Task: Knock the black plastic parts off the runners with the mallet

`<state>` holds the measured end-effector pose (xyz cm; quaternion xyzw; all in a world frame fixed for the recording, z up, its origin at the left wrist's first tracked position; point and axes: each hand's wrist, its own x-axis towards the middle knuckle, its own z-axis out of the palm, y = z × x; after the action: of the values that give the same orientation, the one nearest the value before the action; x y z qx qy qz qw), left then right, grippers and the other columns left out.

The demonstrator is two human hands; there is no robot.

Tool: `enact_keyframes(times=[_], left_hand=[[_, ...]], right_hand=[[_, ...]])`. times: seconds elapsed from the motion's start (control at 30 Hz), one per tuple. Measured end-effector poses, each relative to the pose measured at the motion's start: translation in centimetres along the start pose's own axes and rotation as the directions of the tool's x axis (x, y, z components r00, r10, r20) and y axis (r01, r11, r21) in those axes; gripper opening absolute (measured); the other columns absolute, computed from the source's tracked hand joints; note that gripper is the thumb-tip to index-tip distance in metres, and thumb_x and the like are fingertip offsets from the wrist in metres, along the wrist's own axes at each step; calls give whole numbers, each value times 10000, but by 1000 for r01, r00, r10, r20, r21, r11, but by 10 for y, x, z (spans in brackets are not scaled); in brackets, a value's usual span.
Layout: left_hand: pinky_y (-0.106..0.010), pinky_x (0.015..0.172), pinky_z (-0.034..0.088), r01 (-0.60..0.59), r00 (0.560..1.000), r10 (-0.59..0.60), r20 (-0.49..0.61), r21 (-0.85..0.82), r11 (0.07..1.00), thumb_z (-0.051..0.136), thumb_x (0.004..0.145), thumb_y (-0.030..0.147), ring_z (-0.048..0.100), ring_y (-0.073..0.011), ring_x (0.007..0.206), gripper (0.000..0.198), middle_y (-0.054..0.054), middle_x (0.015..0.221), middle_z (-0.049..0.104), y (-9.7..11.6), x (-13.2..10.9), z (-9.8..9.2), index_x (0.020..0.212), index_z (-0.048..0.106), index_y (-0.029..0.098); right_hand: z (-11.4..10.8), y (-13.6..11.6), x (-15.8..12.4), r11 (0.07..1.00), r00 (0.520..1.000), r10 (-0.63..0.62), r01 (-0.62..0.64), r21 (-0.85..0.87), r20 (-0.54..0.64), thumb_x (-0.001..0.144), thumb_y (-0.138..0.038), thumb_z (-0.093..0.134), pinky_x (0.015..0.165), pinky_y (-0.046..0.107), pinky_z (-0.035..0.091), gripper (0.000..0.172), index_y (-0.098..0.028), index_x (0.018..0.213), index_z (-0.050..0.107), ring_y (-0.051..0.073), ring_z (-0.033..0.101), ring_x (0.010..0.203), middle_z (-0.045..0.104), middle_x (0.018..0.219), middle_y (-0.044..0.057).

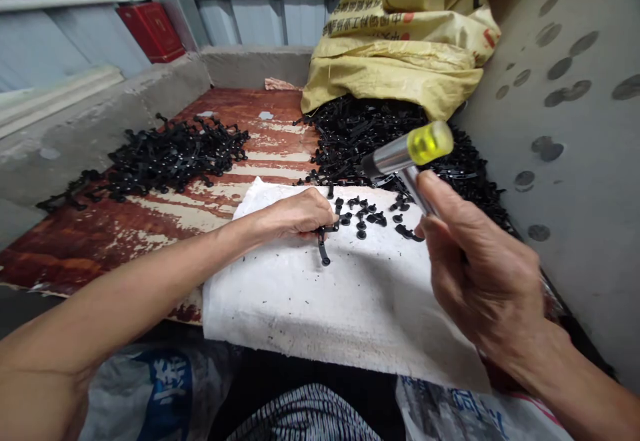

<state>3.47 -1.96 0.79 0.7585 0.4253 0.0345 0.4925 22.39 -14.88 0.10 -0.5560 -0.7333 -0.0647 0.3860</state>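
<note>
over 1 cloth, left fingers pinch 1 strip, right fingers grip 1 hammer.

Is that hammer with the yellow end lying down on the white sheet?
No, the right hand grips the hammer by its handle, raised above the white sheet.

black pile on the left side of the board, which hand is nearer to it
Left. The left hand, holding a black piece over the white cloth, is right of the black pile and nearer the camera; the right hand, gripping the hammer, is farther right.
</note>
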Motion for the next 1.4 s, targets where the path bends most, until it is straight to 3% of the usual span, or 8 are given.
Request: enact_keyframes(times=[0.1, 0.23, 0.5, 0.7, 0.83, 0.93, 1.07, 1.4], left_hand=[[-224, 353, 195, 68, 998, -68, -16, 4, 998, 503, 781, 128, 310, -57, 306, 354, 30, 343, 395, -1, 0, 2, 436, 446, 184], [-220, 344, 195, 76, 997, -77, -15, -25, 997, 508, 787, 152, 315, -60, 290, 363, 23, 330, 399, -6, -1, 4, 432, 439, 189], [-206, 369, 232, -50, 997, 53, 53, -48, 998, 531, 834, 227, 359, -57, 338, 290, 26, 419, 495, -3, -10, 4, 551, 536, 168], [-201, 422, 278, -234, 945, 218, 244, 41, 971, 499, 852, 222, 385, -64, 425, 279, 41, 506, 510, 15, -25, 23, 582, 534, 161], [-204, 495, 333, -268, 963, 266, 38, 51, 962, 576, 841, 293, 446, -74, 531, 181, 35, 625, 551, 7, -33, 33, 728, 591, 152], [-220, 559, 426, -151, 972, 93, -216, -268, 951, 712, 759, 397, 531, -88, 621, 347, 15, 807, 611, -3, -44, 38, 988, 583, 170], [-241, 529, 490, 41, 997, -80, -19, -734, 678, 794, 680, 396, 627, -129, 678, 383, -28, 823, 628, -4, -53, 53, 854, 564, 144], [-154, 282, 212, 105, 959, -256, -121, -688, 718, 632, 843, 72, 373, -22, 310, 224, 69, 447, 464, 12, -27, 43, 649, 544, 141]], right_hand=[[6, 4, -3, 996, 962, -9, 32, -79, 271, 873, -121, 404, 443, 299, 425, 528, -203, 1359, 596, 169, 490, 463, 623, 703, 51], [14, 7, -11, 998, 986, 56, -57, -2, 157, 908, -141, 396, 603, 321, 506, 524, -225, 1403, 545, 198, 620, 654, 695, 874, 91], [7, 8, 6, 960, 951, 209, -243, 138, 227, 904, -246, 459, 638, 317, 475, 418, -160, 1289, 595, 181, 602, 684, 696, 891, 80], [18, 1, 16, 614, 748, 427, -653, 444, 508, 727, -379, 689, 430, 235, 326, 220, -196, 673, 579, 99, 403, 482, 465, 545, -53], [18, -5, 7, 503, 696, 469, -717, 483, 544, 737, -424, 649, 351, 214, 256, 246, -210, 705, 533, 61, 308, 369, 403, 488, -97], [13, -9, 2, 433, 671, 532, -740, 515, 517, 754, -425, 624, 328, 205, 250, 245, -222, 744, 488, 54, 294, 349, 389, 493, -111], [14, -14, -1, 413, 667, 570, -738, 534, 481, 773, -434, 618, 329, 201, 240, 255, -223, 747, 476, 55, 297, 349, 374, 486, -114], [-1, -2, -30, 524, 683, 565, -730, 439, 463, 816, -516, 596, 354, 223, 233, 314, -231, 749, 483, 75, 320, 361, 372, 472, -102]])
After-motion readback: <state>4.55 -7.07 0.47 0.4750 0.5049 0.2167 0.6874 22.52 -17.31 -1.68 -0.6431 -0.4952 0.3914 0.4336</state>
